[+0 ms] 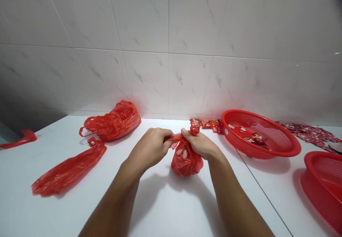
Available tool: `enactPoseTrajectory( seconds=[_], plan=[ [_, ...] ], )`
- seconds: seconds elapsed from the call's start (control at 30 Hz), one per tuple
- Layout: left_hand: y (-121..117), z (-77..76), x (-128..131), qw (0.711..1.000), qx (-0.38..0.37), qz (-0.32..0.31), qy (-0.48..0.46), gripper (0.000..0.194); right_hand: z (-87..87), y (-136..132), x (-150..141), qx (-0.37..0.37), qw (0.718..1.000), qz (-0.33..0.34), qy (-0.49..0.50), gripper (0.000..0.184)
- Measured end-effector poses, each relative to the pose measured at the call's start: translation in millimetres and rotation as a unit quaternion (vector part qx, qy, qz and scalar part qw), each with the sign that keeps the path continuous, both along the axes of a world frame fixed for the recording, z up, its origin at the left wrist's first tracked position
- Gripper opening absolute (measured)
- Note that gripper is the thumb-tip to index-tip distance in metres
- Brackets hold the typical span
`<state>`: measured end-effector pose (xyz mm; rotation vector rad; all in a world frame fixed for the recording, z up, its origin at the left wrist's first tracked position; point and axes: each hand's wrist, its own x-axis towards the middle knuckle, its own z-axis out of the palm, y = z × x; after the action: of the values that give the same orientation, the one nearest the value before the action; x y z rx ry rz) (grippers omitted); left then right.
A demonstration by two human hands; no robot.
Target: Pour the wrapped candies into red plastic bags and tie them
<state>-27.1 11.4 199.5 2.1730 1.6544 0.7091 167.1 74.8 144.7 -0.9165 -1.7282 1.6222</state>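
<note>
A small filled red plastic bag rests on the white table in front of me. My left hand is closed on one handle strip of the bag, pulled out to the left. My right hand is closed on the other handle and the bag's gathered neck, fingers wrapped round it. The two handles cross between my hands, just above the bag.
A bundle of red bags lies at the back left, a flat red bag nearer. A red basket with a few sachets stands right, another basket at the right edge. Small red packets lie by the tiled wall.
</note>
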Motion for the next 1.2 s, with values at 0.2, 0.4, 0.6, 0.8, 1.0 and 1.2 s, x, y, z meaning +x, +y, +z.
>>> enactPoseTrajectory(
  seconds=[0.2, 0.4, 0.6, 0.8, 1.0, 1.2],
  plan=[
    [-2, 4.0, -4, 0.986, -0.07, -0.121, -0.087, 0.027, -1.5, 4, 11, 0.025, 0.992, 0.059, 0.109, 0.043],
    [14, -5.1, -1, 0.944, -0.106, -0.187, -0.249, 0.052, 13.7, -6, 26, 0.043, 0.987, 0.121, 0.099, 0.022],
    [15, -7.7, 4, 0.934, -0.2, -0.185, -0.23, 0.041, 33.8, -26, 29, 0.234, 0.971, 0.003, -0.043, 0.018],
    [11, -6.9, 6, 0.934, -0.194, -0.162, -0.252, 0.053, 24.2, -22, 13, 0.431, 0.874, -0.168, -0.149, 0.034],
    [12, -4.7, 8, 0.916, -0.168, -0.127, -0.342, 0.045, 16.6, -21, -1, 0.532, 0.803, -0.255, -0.078, 0.02],
    [19, -6.2, 2, 0.968, -0.102, -0.078, -0.214, 0.046, 18.5, -18, 7, 0.497, 0.832, -0.203, -0.137, 0.025]
  ],
)
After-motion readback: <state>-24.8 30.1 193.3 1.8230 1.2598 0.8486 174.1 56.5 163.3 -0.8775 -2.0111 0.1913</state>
